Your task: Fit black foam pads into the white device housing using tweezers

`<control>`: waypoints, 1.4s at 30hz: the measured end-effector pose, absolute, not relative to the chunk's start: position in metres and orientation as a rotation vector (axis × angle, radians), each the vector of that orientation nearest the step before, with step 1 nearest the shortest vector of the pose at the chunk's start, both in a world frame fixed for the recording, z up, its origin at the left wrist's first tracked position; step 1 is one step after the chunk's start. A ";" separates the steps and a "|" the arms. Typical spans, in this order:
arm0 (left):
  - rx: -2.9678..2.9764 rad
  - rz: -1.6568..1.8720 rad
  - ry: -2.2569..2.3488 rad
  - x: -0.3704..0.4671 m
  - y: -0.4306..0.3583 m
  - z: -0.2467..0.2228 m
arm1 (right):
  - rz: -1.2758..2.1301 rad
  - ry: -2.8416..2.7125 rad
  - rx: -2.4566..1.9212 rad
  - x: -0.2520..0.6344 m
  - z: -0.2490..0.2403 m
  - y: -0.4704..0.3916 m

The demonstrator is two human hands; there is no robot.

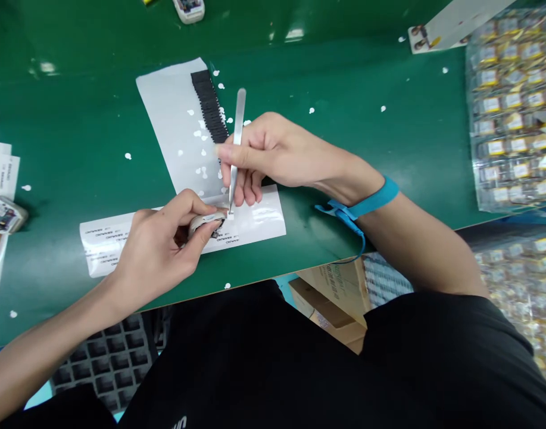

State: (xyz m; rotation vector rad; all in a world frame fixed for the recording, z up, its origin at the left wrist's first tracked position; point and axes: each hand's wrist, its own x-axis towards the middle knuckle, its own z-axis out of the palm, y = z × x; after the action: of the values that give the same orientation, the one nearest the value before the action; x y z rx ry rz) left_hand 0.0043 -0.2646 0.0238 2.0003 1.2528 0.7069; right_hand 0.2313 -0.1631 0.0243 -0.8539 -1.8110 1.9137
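Note:
My left hand (169, 238) is closed around a small white device housing (204, 221), pinched between thumb and fingers; dark parts show at its open side. In my right hand (264, 155) is a pair of metal tweezers (237, 131), held upright with the tips down beside the housing. A tiny white label (230, 215) with dark print sits at the tweezer tips; whether they grip it I cannot tell. Beneath both hands lies a glossy sheet of printed labels (259, 214). Behind it is a white backing sheet (161, 113) with a row of black strips (208, 101).
Small white paper bits are scattered over the green table (344, 77). At right stands a clear tray (509, 131) of yellow-edged parts. More label sheets (0, 173) and an open device (5, 214) lie at far left; another device (189, 9) is at the back. A blue wrist strap (375, 199) trails a cord.

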 end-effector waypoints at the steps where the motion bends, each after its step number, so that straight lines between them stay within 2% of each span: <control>1: 1.985 0.719 1.252 0.005 -0.265 0.026 | 1.885 -1.739 -0.855 0.231 0.026 -0.164; 7: 1.646 0.772 1.256 0.005 -0.265 0.043 | 1.705 -1.577 -0.735 0.227 0.047 -0.183; 14: 1.377 0.734 1.057 0.005 -0.260 0.050 | 1.775 -1.559 -0.638 0.218 0.044 -0.195; 42: 1.424 0.721 1.146 0.010 -0.265 0.050 | 1.752 -1.577 -0.699 0.217 0.042 -0.199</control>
State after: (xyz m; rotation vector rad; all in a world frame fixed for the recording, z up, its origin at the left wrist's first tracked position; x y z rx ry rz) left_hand 0.0101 -0.2646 0.0498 1.4239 1.1463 0.7208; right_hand 0.2174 -0.1989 0.0425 -0.6987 -1.5775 1.7520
